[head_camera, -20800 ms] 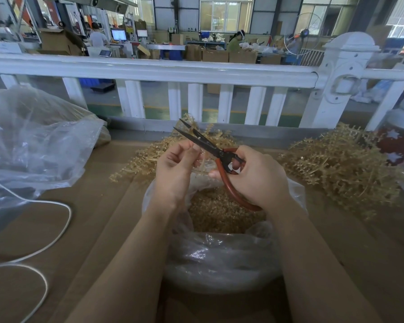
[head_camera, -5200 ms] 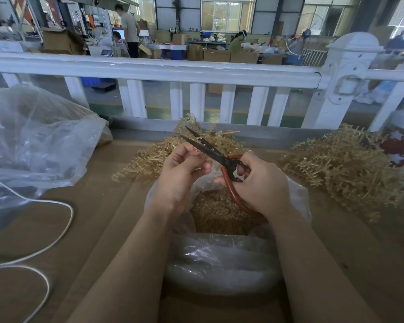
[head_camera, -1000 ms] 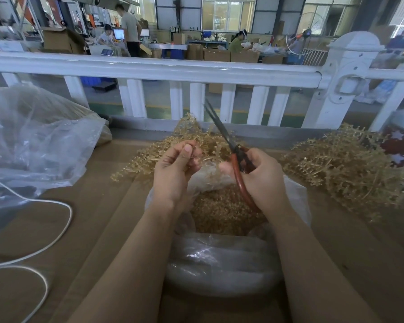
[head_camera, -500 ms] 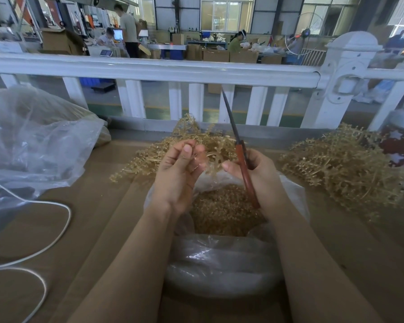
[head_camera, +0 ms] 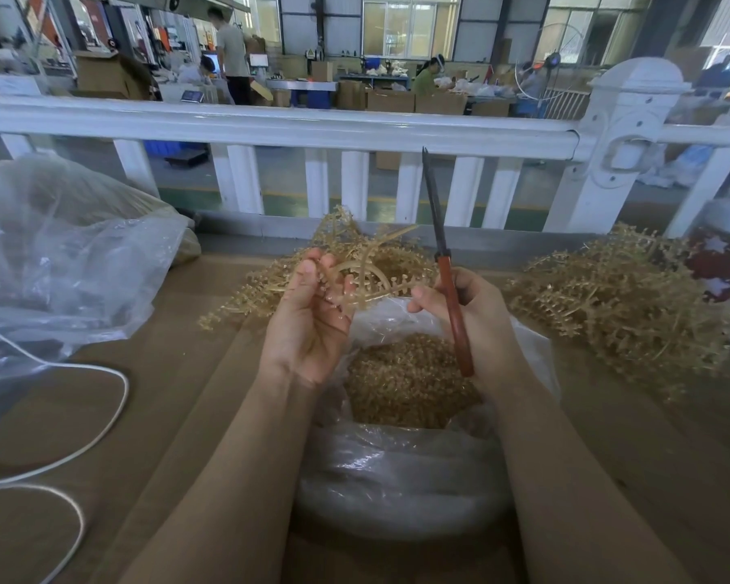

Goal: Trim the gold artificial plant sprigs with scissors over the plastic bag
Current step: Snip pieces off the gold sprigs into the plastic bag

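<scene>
My left hand (head_camera: pixel 308 318) pinches gold sprig (head_camera: pixel 365 274) above plastic bag (head_camera: pixel 401 469); right hand (head_camera: pixel 477 314) grips closed scissors (head_camera: pixel 445 271), blades upright. Sprig light, springy, brittle-looking; best hold main stem, close to cut.

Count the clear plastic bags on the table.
2. One bag sits open between the forearms, holding gold trimmings; a larger bag lies crumpled at the table's left edge. Others may lie outside the frame.
</scene>
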A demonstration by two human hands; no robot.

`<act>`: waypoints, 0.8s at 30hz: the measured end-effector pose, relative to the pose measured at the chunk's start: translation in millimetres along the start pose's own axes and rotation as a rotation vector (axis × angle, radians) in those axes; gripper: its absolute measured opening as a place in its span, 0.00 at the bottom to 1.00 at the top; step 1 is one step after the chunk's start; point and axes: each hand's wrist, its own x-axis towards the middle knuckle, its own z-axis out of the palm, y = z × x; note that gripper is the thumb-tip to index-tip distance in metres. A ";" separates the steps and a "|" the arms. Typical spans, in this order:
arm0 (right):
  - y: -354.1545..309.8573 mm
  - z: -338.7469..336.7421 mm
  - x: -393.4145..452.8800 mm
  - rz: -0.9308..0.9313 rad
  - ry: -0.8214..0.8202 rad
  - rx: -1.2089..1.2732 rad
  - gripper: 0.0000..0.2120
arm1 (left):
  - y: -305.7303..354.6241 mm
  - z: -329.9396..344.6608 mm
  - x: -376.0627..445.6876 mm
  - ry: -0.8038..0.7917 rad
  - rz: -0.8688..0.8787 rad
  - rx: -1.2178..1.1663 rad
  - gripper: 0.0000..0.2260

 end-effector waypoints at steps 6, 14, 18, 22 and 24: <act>-6.0 -0.9 -3.1 -0.025 -0.033 0.157 0.09 | 0.6 -0.2 -2.0 -0.053 -0.004 0.054 0.05; -2.4 -5.9 -0.1 -0.003 0.008 0.278 0.11 | 5.5 3.1 -2.4 -0.042 0.067 0.457 0.05; -2.5 -8.3 1.4 0.032 0.015 0.401 0.12 | 13.7 7.0 -1.6 -0.031 0.268 0.804 0.12; -2.4 -8.3 0.9 0.022 0.016 0.411 0.12 | 17.2 6.4 -5.3 -0.086 0.182 1.020 0.14; -2.3 -8.4 1.1 0.022 0.015 0.421 0.12 | 16.9 3.9 -6.3 -0.139 0.075 1.105 0.24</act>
